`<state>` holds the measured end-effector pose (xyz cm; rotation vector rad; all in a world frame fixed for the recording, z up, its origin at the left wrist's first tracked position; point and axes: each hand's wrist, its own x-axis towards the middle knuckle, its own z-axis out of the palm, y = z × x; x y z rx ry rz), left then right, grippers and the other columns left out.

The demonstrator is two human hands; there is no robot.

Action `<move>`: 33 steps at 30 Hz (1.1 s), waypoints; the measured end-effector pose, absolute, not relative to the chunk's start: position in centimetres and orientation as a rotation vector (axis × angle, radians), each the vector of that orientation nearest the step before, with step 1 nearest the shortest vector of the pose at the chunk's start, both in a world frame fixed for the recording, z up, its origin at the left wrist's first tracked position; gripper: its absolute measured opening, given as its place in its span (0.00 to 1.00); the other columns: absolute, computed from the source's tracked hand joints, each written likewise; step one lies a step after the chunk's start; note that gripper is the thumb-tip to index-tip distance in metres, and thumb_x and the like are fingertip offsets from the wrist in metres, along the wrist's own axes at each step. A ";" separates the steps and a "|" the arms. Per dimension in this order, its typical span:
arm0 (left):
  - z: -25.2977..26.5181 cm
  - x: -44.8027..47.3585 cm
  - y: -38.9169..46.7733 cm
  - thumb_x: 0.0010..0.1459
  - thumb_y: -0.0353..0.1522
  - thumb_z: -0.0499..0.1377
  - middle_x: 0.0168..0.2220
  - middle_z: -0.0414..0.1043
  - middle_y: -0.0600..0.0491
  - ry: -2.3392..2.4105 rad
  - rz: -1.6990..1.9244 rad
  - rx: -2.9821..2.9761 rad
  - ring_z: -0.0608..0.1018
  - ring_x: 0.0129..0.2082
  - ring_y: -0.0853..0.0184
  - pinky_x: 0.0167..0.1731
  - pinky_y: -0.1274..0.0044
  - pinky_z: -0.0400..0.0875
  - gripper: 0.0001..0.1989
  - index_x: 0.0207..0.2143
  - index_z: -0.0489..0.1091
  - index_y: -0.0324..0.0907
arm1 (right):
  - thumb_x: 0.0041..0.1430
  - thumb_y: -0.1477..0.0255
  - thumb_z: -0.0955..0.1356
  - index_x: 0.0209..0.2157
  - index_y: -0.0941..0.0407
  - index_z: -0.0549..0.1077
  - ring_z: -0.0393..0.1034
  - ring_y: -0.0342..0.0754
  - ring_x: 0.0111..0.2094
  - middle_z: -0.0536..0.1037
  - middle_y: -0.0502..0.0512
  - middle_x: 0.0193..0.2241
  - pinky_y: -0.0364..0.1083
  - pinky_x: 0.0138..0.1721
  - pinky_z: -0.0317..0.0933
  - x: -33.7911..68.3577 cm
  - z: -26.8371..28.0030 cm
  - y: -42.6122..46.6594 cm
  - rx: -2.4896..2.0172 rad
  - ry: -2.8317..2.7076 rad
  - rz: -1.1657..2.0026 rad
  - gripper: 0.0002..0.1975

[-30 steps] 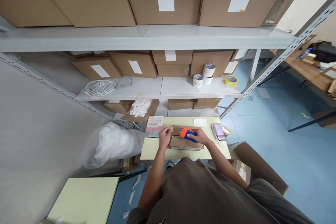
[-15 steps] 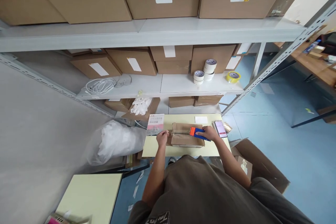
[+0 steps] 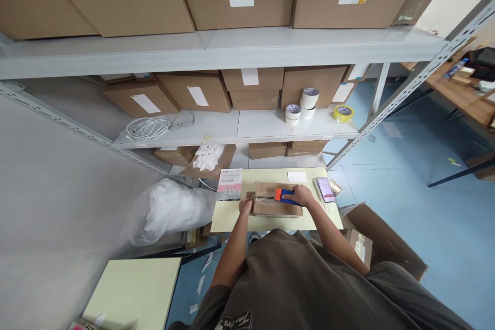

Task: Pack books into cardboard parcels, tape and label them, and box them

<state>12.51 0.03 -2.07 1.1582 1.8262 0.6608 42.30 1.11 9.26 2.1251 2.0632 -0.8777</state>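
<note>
A small cardboard box (image 3: 277, 208) lies on the pale yellow table, with a seam running along its top. My right hand (image 3: 302, 195) is closed around a blue hand tool with an orange head (image 3: 279, 194), which sits low over the seam; its exact kind is unclear. At the box's left end, my left hand (image 3: 245, 207) has its fingers curled in against the brown side flap (image 3: 252, 198). Whether it grips that flap or something smaller is hidden.
Behind the box are a printed sheet (image 3: 229, 183) and a white card (image 3: 296, 176). A phone (image 3: 325, 190) lies to the right. Tape rolls (image 3: 308, 103) and a cable coil (image 3: 149, 128) sit on the shelf. A large plastic bag (image 3: 172, 211) bulges at left.
My left hand has moved down and slightly right, closer to the box's end. My right hand has shifted slightly left along the seam with the tool.
</note>
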 end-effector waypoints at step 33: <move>-0.2 12.3 6.2 0.30 0.51 0.78 0.80 0.29 0.40 1.155 -0.153 2.002 0.49 0.77 0.43 0.68 0.65 0.61 0.80 0.79 0.36 0.45 | 0.54 0.38 0.73 0.38 0.54 0.84 0.79 0.59 0.40 0.85 0.64 0.39 0.47 0.35 0.63 43.9 7.9 1.0 2.086 2.065 -0.888 0.32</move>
